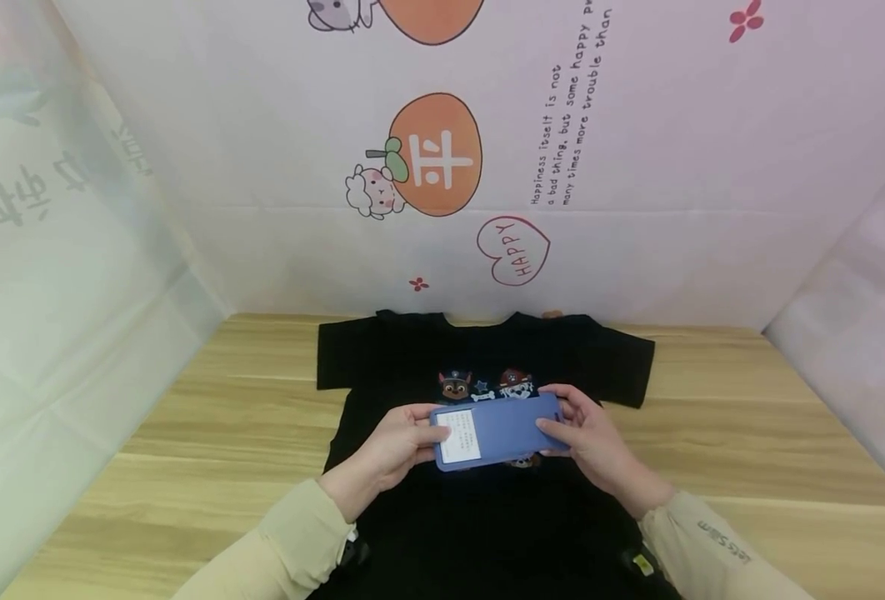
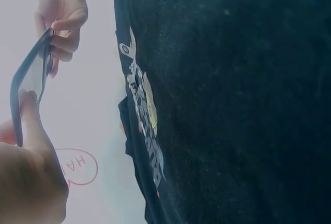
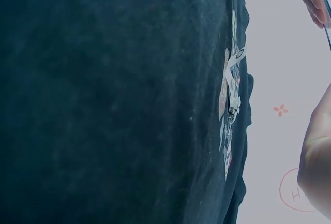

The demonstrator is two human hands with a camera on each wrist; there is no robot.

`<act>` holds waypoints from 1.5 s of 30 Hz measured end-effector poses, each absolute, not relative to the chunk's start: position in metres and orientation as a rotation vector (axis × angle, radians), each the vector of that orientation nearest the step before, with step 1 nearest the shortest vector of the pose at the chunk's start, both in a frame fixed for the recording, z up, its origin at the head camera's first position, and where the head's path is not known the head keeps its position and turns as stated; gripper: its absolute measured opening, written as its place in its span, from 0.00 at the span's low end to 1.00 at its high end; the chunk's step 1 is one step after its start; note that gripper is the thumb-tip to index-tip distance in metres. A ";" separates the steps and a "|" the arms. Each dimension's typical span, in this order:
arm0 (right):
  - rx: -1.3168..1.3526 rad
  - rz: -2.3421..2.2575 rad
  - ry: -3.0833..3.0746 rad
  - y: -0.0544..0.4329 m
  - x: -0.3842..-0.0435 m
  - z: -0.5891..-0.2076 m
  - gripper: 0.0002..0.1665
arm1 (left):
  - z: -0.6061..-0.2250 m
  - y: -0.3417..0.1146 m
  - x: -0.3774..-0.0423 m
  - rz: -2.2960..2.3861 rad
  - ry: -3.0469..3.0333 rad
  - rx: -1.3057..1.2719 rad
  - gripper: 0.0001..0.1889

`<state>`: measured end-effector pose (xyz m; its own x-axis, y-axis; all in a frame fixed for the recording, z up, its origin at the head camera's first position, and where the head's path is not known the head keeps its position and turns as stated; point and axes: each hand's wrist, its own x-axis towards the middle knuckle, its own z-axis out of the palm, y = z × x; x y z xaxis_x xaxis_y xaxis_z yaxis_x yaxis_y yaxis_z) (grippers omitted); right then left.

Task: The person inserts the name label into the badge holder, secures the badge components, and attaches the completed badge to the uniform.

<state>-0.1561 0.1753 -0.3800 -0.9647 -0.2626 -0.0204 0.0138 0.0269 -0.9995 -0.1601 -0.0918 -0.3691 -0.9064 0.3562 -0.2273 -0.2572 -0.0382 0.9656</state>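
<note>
A flat blue phone case [image 1: 510,427] with a white printed panel [image 1: 459,436] at its left end is held up between both hands. My left hand [image 1: 401,446] grips its left end, thumb on the panel and fingers behind. At the other end my right hand [image 1: 592,437] pinches it, thumb on the face and fingers around the edge. In the left wrist view the case [image 2: 28,69] appears nearly edge-on. Beneath it a black short-sleeved T-shirt [image 1: 487,525] with cartoon dog prints [image 1: 455,385] lies spread out; the case and hands overlap part of the print.
The shirt lies on a light wood-grain table [image 1: 247,417]. Behind the table rises a white cloth backdrop [image 1: 652,167] with orange fruit drawings and lettering. More pale cloth hangs along the left side [image 1: 75,292] and right side [image 1: 862,275].
</note>
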 end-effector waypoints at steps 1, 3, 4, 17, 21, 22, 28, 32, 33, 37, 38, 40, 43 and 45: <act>-0.258 -2.044 2.100 0.174 -0.156 -0.380 0.26 | -0.369 -0.092 -0.160 1.999 1.831 0.105 0.19; -0.260 -2.044 2.104 0.173 -0.156 -0.380 0.26 | -0.369 -0.092 -0.159 2.004 1.831 0.109 0.19; -0.260 -2.043 2.108 0.172 -0.156 -0.381 0.27 | -0.369 -0.092 -0.159 2.006 1.828 0.110 0.19; -0.212 -2.020 2.144 0.165 -0.155 -0.381 0.33 | -0.367 -0.093 -0.157 2.009 1.833 0.118 0.19; -0.210 -1.985 2.173 0.167 -0.157 -0.383 0.34 | -0.367 -0.093 -0.157 2.010 1.841 0.133 0.19; -0.210 -1.977 2.173 0.168 -0.157 -0.383 0.34 | -0.367 -0.094 -0.157 2.009 1.844 0.141 0.19; -0.260 -1.957 2.130 0.180 -0.160 -0.379 0.25 | -0.366 -0.096 -0.159 1.995 1.832 0.187 0.20; -0.293 -1.964 2.137 0.183 -0.161 -0.374 0.21 | -0.365 -0.096 -0.162 2.000 1.811 0.204 0.20; -0.304 -1.968 2.140 0.183 -0.161 -0.374 0.21 | -0.365 -0.096 -0.162 2.002 1.805 0.208 0.20; -0.309 -1.997 2.148 0.182 -0.161 -0.372 0.23 | -0.364 -0.097 -0.163 2.008 1.783 0.253 0.21; -0.310 -2.004 2.145 0.182 -0.160 -0.371 0.24 | -0.364 -0.097 -0.164 2.008 1.778 0.263 0.21; -0.301 -2.020 2.133 0.183 -0.160 -0.371 0.22 | -0.363 -0.098 -0.164 2.006 1.769 0.281 0.21; -0.287 -2.039 2.124 0.182 -0.160 -0.370 0.19 | -0.362 -0.099 -0.165 2.002 1.768 0.301 0.21; -0.274 -2.049 2.125 0.182 -0.160 -0.370 0.17 | -0.362 -0.099 -0.165 2.003 1.770 0.304 0.21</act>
<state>-0.1600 0.1817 -0.3702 -0.9674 -0.2532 0.0002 -0.0094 0.0354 -0.9993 -0.1650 -0.0993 -0.3621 -0.8754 0.4663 -0.1276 -0.1840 -0.0774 0.9799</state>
